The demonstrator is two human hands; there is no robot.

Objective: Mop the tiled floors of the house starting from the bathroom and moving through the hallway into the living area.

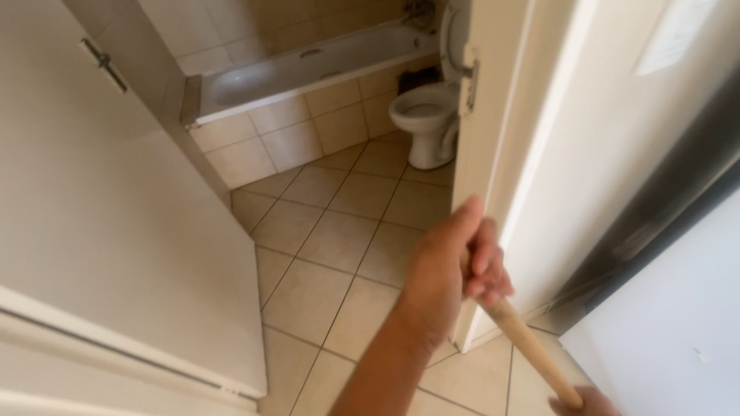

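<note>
Left hand: the left hand (447,266) sits high on a wooden handle (532,347), fingers (486,266) wrapped fully around it, thumb pointing up along the shaft.
Right hand: only a sliver of the right hand (590,402) shows at the bottom edge, at the handle's lower visible end; it appears closed on the wood, but whether it grips cannot be told.
Handle axis: long axis runs diagonally, from upper left inside the left fist down to the lower right.
Working end: hidden; what the handle carries cannot be told.
Nearer hand: the left hand is nearer the doorway and leads.
Surroundings: white door frame (493,146) just beside the left hand; open door (116,231) at left; beige tiled floor (339,231) ahead; toilet (424,119) and bathtub (308,65) beyond.
</note>
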